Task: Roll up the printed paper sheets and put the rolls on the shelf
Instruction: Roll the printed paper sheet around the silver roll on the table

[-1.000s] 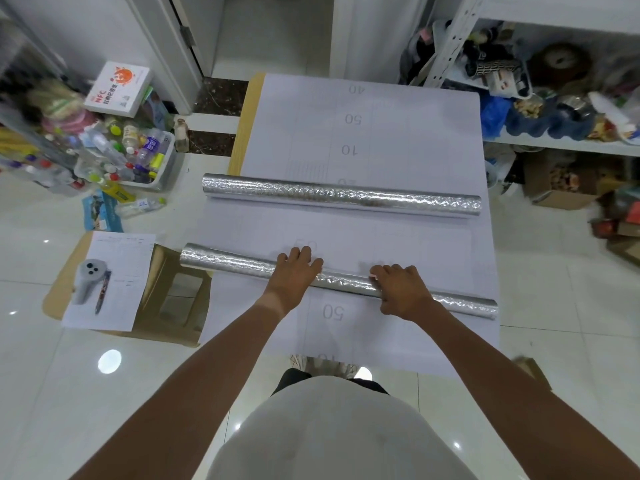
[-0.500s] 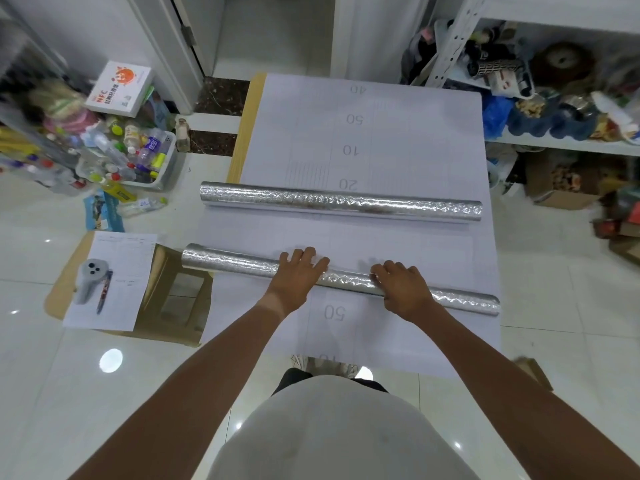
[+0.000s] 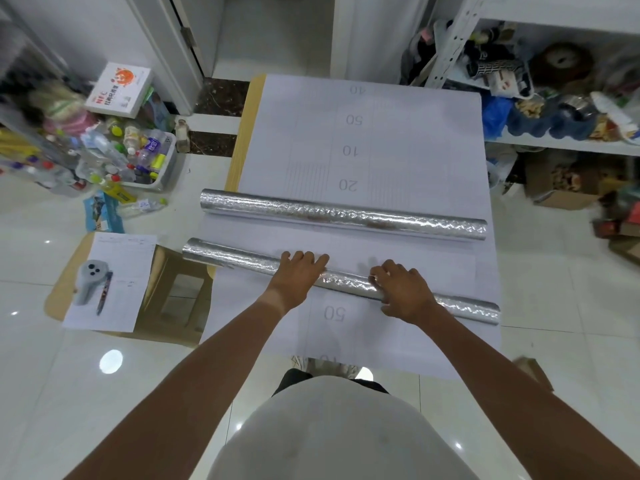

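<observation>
A white printed sheet [image 3: 408, 140] with large numbers lies flat on the table. Two silver embossed rolls lie across it. The far roll [image 3: 346, 214] lies free, just below the printed "20". The near roll [image 3: 235, 259] runs at a slant under both hands. My left hand [image 3: 299, 277] lies on its middle with straight fingers pressing down. My right hand [image 3: 403, 292] arches over it further right, fingers curled across the far side and thumb on the near side. The white metal shelf [image 3: 561, 145] stands at the right, crowded with things.
A wooden board edge [image 3: 242, 140] shows under the sheet's left side. Left of the table, cardboard [image 3: 169, 299] holds a form with a grey device [image 3: 88, 280] and a pen. A bin of bottles [image 3: 138, 157] and boxes sit on the tiled floor.
The far roll has shifted a little toward me, uncovering the printed "20". Both hands and the near roll have stayed almost in place.
</observation>
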